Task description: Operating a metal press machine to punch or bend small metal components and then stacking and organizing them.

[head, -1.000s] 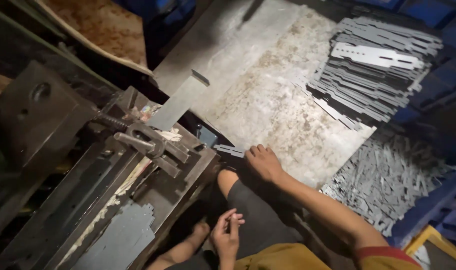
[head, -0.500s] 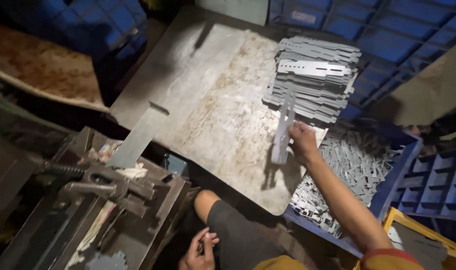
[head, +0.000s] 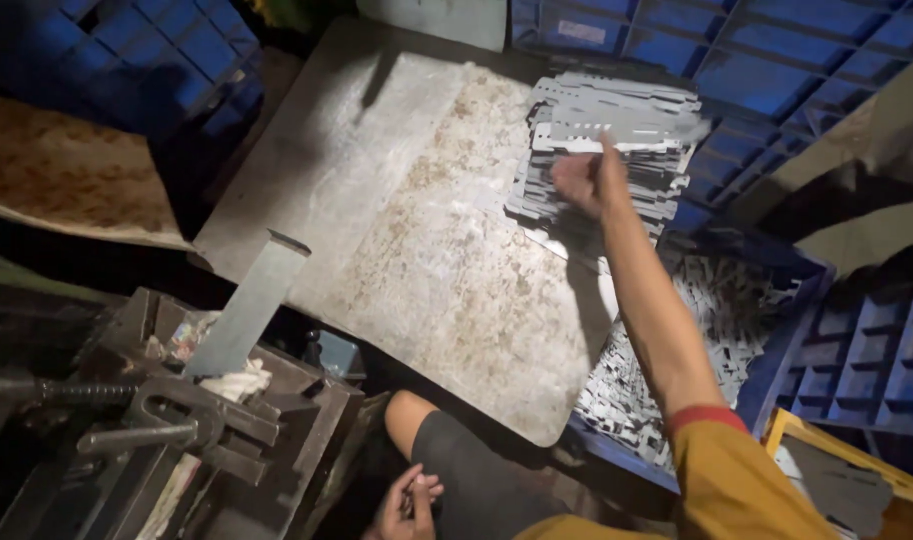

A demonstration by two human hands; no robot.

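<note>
The right hand (head: 579,180) is closed in a loose fist on the stack of flat grey punched metal strips (head: 617,130) at the worn metal sheet's (head: 417,250) far edge. The left hand (head: 409,503) rests curled, empty, by the knee. A careless nudge could slide sharp strips off toward the blue plastic crate (head: 777,330).

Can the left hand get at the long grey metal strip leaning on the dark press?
Probably yes: the left hand rests low by the knee, and the long grey metal strip stands exposed above it, nothing visibly between.
</note>
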